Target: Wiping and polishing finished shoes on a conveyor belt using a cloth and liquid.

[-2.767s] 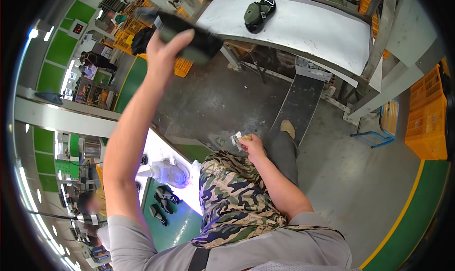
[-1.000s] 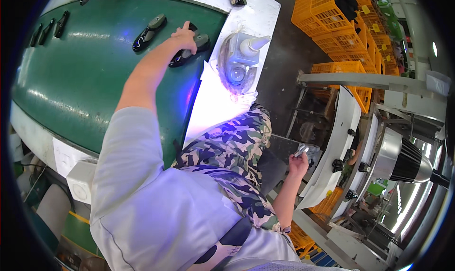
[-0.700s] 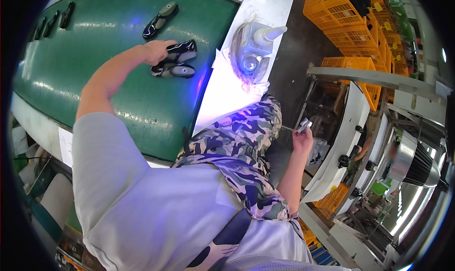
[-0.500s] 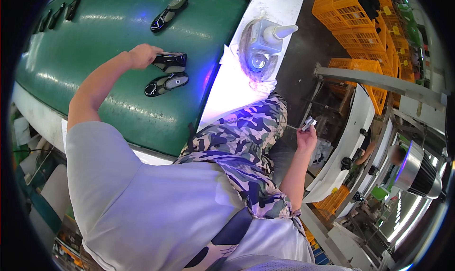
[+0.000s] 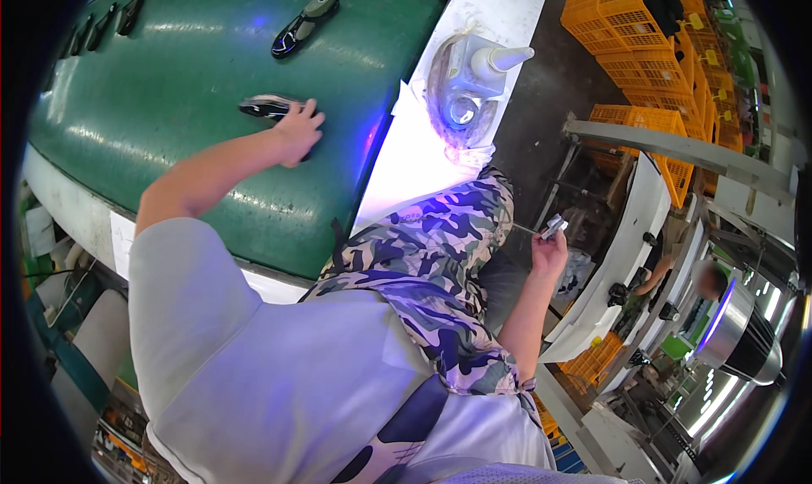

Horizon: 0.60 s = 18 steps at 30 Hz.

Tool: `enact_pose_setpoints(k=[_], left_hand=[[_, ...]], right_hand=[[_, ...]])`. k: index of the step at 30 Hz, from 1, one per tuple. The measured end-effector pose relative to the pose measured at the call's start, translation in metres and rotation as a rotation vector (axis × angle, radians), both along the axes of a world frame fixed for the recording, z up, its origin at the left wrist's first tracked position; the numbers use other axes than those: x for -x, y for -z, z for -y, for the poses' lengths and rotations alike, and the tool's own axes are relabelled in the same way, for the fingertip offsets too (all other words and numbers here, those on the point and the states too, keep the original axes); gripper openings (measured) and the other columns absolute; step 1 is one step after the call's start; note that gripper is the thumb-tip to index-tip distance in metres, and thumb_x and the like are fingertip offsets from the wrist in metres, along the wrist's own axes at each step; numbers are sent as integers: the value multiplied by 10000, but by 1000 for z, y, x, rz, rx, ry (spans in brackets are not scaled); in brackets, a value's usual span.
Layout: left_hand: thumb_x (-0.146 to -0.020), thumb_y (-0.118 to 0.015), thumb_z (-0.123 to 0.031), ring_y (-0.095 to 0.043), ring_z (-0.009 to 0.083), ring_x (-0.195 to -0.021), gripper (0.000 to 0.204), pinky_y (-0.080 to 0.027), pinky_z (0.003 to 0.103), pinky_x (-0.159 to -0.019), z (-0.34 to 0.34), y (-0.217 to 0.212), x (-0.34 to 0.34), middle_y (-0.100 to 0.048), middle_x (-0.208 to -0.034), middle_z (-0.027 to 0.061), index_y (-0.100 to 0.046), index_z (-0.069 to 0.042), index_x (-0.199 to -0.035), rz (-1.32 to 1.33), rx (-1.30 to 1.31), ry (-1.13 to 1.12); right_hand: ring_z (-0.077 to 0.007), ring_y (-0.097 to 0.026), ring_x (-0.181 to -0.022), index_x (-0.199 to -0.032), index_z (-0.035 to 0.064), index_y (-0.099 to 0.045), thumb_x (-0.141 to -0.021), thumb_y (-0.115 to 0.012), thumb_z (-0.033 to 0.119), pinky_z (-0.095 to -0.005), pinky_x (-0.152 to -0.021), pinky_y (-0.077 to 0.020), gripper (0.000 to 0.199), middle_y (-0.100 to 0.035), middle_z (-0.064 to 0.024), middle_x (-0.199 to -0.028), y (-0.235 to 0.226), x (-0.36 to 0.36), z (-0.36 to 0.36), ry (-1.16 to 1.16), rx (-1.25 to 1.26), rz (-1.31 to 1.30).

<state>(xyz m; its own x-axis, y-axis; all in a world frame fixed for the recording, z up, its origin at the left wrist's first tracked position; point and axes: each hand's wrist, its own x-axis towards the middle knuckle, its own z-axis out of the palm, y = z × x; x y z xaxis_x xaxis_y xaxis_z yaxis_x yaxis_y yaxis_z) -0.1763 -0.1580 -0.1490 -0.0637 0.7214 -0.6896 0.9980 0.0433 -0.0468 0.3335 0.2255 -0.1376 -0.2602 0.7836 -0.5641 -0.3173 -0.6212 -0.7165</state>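
On the green belt (image 5: 194, 69), a glossy black shoe (image 5: 266, 107) lies with its toe end leftward. My left hand (image 5: 298, 134) is over its right end, fingers bent and spread apart, touching or just above it. A dark sliver below that hand looks like part of a second shoe, mostly hidden by the hand and wrist. Farther up the belt lies another black shoe with a grey insole (image 5: 306, 24). Off to the right, my right hand (image 5: 548, 254) is closed on a small silvery tool (image 5: 554, 227) with a thin rod pointing left.
Several dark shoes (image 5: 100, 27) stand at the far left. A white ledge (image 5: 507, 10) borders the belt and carries a translucent glue bottle (image 5: 482, 69) with a nozzle. Orange crates (image 5: 626, 19) are stacked at right, near a metal frame (image 5: 677, 145) and a lamp (image 5: 740, 332).
My left hand has moved right and nearer, its fingers spreading. The shoe it held upright on its side now lies farther left. My right hand keeps the silvery tool nearly in place.
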Motion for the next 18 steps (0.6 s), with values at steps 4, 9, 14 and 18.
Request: enact_pose_setpoints(k=[4,9,14,18], left_hand=[[-622,-798,-380,-301,450,-1344,650,-303,615,-1039,89,34,49,-441,-1425,128,-682,-121,-1207,-187,144,265],[-625,-804,-375,-650,356,-971,510,-524,447,-854,43,20,118,-688,-1002,163,-668,-51,-994,27,-199,-659],[-684,-791,-306,-545,351,-1206,674,-500,456,-941,-73,55,182,-596,-1272,171,-514,-54,-1245,-67,-1087,-885],[-770,-719,-232,-573,343,-1178,510,-509,453,-931,-142,64,189,-619,-1252,152,-549,-79,-1226,-191,-615,-1121]], right_hand=[[-238,-645,-873,-1001,101,-637,-901,-658,164,-439,-742,-479,120,-692,-71,-985,1,-13,0,38,25,-2],[-230,-646,-878,-1033,95,-643,-898,-659,160,-421,-722,-486,151,-694,-67,-997,4,-19,4,47,43,7],[-212,-660,-829,-993,84,-620,-885,-671,117,-382,-677,-508,124,-691,-73,-987,-2,31,7,-129,-114,153],[-152,-631,-782,-946,41,-611,-797,-759,-3,-265,-615,-526,215,-632,-42,-884,-17,108,16,-185,-376,419]])
